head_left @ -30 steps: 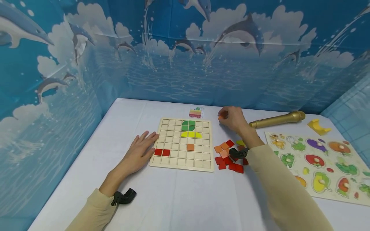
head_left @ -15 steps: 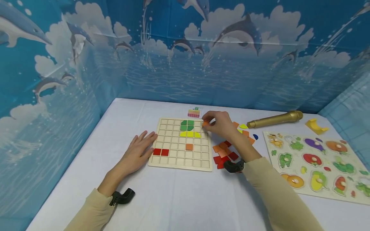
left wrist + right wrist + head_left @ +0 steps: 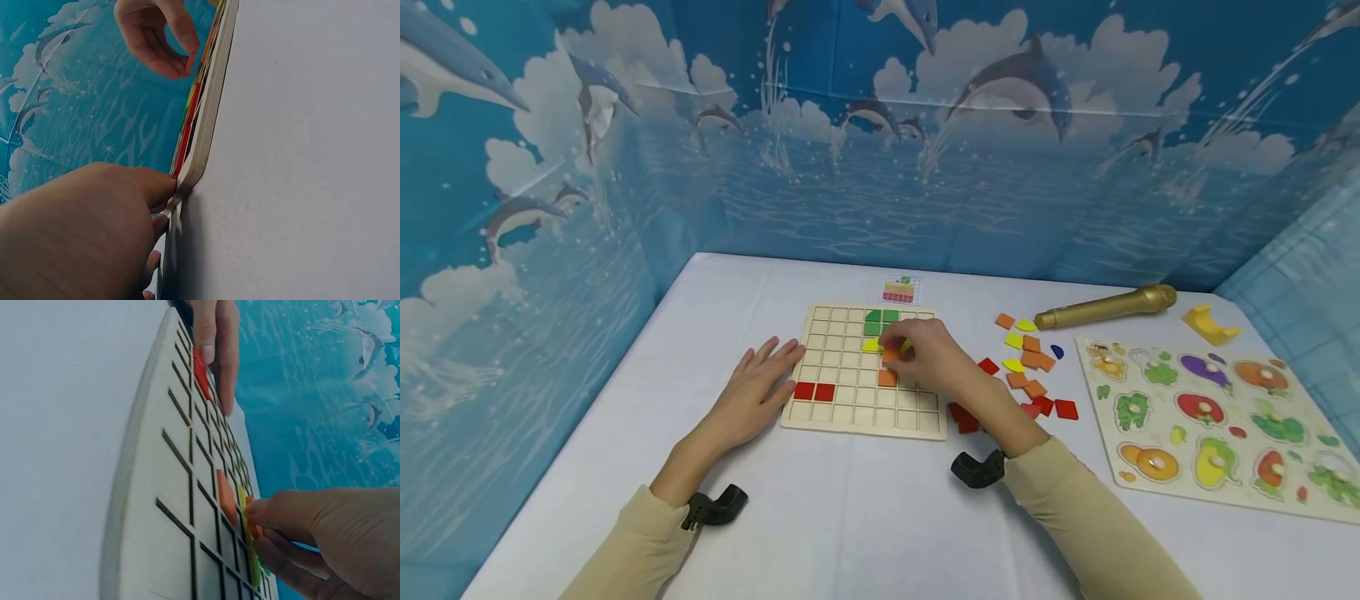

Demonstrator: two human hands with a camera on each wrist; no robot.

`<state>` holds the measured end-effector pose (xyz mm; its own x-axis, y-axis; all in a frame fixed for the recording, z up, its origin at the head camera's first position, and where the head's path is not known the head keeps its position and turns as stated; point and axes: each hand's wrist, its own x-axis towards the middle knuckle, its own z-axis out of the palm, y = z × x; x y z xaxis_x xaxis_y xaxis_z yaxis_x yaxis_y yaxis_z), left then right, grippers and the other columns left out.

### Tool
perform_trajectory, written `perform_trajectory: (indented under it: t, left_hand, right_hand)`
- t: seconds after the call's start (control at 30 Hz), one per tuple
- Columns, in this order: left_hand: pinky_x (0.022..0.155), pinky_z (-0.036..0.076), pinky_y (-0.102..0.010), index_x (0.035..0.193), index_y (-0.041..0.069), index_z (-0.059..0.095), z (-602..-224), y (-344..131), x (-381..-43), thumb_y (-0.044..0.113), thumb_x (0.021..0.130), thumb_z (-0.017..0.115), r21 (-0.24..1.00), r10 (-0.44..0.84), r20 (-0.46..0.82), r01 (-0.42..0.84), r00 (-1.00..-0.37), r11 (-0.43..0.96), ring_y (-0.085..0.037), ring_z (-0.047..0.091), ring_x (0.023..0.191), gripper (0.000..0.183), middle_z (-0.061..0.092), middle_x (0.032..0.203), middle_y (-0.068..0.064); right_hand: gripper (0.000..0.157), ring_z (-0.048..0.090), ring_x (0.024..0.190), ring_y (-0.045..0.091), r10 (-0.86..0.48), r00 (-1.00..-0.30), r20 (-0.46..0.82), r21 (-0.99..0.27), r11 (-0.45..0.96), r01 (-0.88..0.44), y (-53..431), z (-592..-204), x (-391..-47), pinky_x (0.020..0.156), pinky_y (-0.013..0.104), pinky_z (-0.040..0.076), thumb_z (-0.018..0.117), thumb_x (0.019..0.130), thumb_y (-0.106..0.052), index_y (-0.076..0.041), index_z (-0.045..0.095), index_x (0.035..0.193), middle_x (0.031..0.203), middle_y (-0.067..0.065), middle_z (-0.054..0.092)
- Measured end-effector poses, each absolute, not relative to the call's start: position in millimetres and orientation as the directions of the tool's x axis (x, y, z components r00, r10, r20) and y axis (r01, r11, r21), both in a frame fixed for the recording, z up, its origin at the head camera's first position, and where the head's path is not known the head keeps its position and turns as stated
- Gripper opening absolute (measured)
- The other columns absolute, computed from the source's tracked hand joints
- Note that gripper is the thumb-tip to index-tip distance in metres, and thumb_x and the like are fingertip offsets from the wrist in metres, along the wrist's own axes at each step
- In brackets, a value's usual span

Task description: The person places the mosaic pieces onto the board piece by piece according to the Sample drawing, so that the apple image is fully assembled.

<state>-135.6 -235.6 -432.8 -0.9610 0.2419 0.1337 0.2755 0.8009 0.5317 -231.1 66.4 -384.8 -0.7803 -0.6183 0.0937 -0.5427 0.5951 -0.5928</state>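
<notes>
Right hand (image 3: 927, 354), mine: thumb and fingertips pinched together on one orange square tile (image 3: 891, 356); back of the hand turned up, fingers bent and pointing left, forearm slanting in from the lower right, black wrist bracket (image 3: 979, 470) below the cuff. Tile's place: at the wooden grid board (image 3: 850, 410), right of its centre, between the yellow pieces (image 3: 872, 344) and a seated coral tile (image 3: 887, 378); whether it touches the board, I cannot tell.

Left hand (image 3: 751, 396), mine: palm down, fingers straight and spread apart, nothing held; fingertips and thumb at the board's left edge, near two red tiles (image 3: 814, 392) set side by side.

Also listed: picture card (image 3: 901, 291) beyond the board; loose red squares (image 3: 1066, 409) right of it; gold microphone (image 3: 1107, 308) farther right.
</notes>
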Motion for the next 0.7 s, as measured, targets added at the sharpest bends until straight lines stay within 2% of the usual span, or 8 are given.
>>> perform_trajectory:
  t: [0.37,0.47,0.7]
  left_hand:
    - [0.131,0.006,-0.063,0.162,0.011,0.042,-432.3,-238.6,-135.5,0.017,0.108,0.056,0.526,0.237,0.137,0.273,-0.962,0.806,-0.038,0.017,0.163,0.057,0.038,0.17,-0.011]
    - [0.131,0.006,-0.063,0.162,0.01,0.043,-432.9,-239.0,-135.3,0.017,0.108,0.056,0.526,0.237,0.135,0.273,-0.962,0.806,-0.038,0.017,0.163,0.056,0.038,0.17,-0.011]
    - [0.131,0.006,-0.063,0.162,0.011,0.042,-435.3,-238.0,-137.7,0.017,0.108,0.056,0.529,0.248,0.129,0.278,-0.96,0.802,-0.038,0.017,0.163,0.056,0.038,0.17,-0.01]
  right_hand:
    - [0.017,0.067,0.1,0.021,-0.658,-0.713,0.242,-0.539,0.52,-0.663,63.8,-398.5,-227.1,0.091,0.038,0.06,0.078,0.096,-0.01,-0.005,0.078,0.113,0.11,0.007,0.076]
    - [0.018,0.068,0.101,0.022,-0.637,-0.736,0.229,-0.559,0.533,-0.636,65.9,-396.2,-227.1,0.091,0.038,0.061,0.077,0.097,-0.01,-0.006,0.078,0.114,0.11,0.007,0.076]
    - [0.024,0.071,0.106,0.028,-0.511,-0.842,0.175,-0.591,0.629,-0.505,92.3,-386.4,-236.7,0.094,0.044,0.062,0.073,0.098,-0.007,-0.005,0.076,0.121,0.12,0.011,0.075]
